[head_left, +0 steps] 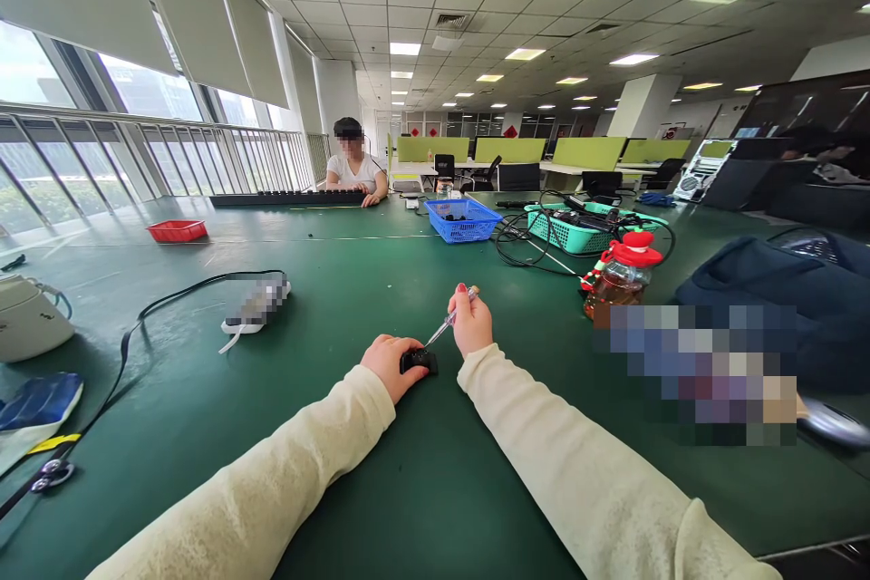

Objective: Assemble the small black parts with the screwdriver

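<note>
My left hand (pixel 394 365) is closed around a small black block-like part (pixel 417 361), pressing it to the green table. Its exact kind is too small to make out. In my right hand (pixel 471 321) is a screwdriver (pixel 441 329) with a clear handle, gripped near its top end. The shaft slants down to the left, and its tip meets the upper side of the black part beside my left fingers. Both forearms, in cream sleeves, reach in from the near edge.
A blue basket (pixel 462 222), a teal basket (pixel 577 228) with black cables and a red-lidded bottle (pixel 622 275) stand ahead to the right. A dark bag (pixel 781 299) lies far right. At left are a red tray (pixel 177 231) and a lanyard (pixel 136 326). Another person (pixel 354 168) sits opposite.
</note>
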Demonstrator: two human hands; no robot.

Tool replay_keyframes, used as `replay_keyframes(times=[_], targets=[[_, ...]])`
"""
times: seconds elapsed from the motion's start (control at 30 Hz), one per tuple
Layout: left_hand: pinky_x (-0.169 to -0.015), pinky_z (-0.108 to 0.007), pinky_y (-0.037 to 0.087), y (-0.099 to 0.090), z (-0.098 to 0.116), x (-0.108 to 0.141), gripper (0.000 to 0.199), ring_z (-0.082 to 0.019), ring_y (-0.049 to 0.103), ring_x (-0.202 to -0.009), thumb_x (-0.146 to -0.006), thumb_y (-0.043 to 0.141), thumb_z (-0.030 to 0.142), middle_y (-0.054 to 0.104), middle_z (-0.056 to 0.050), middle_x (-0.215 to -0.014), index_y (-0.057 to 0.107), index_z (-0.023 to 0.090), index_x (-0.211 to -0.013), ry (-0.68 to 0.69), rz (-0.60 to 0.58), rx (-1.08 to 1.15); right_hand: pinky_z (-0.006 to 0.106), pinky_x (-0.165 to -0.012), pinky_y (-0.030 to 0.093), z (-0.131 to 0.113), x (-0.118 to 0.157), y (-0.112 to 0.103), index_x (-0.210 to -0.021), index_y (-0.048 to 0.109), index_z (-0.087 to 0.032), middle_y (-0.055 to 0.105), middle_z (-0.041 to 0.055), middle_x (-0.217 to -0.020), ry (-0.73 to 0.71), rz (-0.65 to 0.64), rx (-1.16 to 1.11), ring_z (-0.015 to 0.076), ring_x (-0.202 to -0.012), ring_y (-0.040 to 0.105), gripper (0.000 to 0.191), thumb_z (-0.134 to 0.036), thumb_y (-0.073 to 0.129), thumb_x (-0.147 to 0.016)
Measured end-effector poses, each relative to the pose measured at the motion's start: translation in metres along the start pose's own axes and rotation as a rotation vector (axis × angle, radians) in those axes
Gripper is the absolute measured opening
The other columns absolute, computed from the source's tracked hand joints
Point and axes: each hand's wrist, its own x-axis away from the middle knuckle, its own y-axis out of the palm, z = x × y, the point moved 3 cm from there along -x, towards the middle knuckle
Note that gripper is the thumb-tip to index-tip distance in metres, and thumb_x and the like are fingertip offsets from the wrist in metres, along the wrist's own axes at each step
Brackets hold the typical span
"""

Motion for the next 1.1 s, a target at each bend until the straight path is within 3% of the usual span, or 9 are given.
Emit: replay_keyframes(times=[0.33, 0.67, 0.93, 1.1], targets=[[-0.096, -0.041, 0.047, 0.001, -0.001, 0.0, 0.033, -0.027, 0.058, -0.105, -0.074, 0.067, 0.035, 0.073, -0.005, -0.1, 0.069, 0.024, -0.105, 0.0, 0.009, 0.014, 0.025, -0.044, 0.036, 0.004, -0.003, -0.001, -0.052, 0.042, -0.022, 0.041, -0.0026, -0.047, 0.011, -0.015, -0.006, 0.0109, -0.043, 0.04, 0.058, -0.072, 0.035, -0.081], [-0.096, -0.041, 0.047, 0.0, 0.0, 0.0, 0.034, -0.027, 0.058, -0.106, -0.074, 0.067, 0.035, 0.072, -0.005, -0.103, 0.069, 0.024, -0.106, -0.021, 0.009, 0.03, 0.026, -0.043, 0.036, 0.0, -0.012, 0.002, -0.051, 0.045, -0.022, 0.04, -0.0038, -0.042, -0.027, -0.207, 0.046, 0.0116, -0.039, 0.04, 0.054, -0.067, 0.041, -0.082], [-0.097, -0.042, 0.047, 0.0, -0.001, 0.0, 0.037, -0.028, 0.057, -0.105, -0.074, 0.067, 0.033, 0.072, -0.005, -0.103, 0.068, 0.026, -0.11, -0.009, 0.012, 0.039, 0.027, -0.047, 0.042, 0.01, -0.021, 0.005, -0.042, 0.047, -0.023, 0.052, 0.0007, -0.042, 0.117, -0.065, 0.154, 0.0146, -0.041, 0.05, 0.054, -0.062, 0.048, -0.08], [-0.098, -0.042, 0.046, 0.001, -0.001, 0.001, 0.034, -0.027, 0.057, -0.105, -0.075, 0.066, 0.032, 0.072, -0.005, -0.104, 0.068, 0.026, -0.108, 0.005, 0.005, 0.033, 0.029, -0.049, 0.043, 0.013, -0.022, 0.002, -0.04, 0.046, -0.023, 0.056, 0.0025, -0.042, 0.128, -0.043, 0.182, 0.0157, -0.041, 0.051, 0.058, -0.069, 0.048, -0.077]])
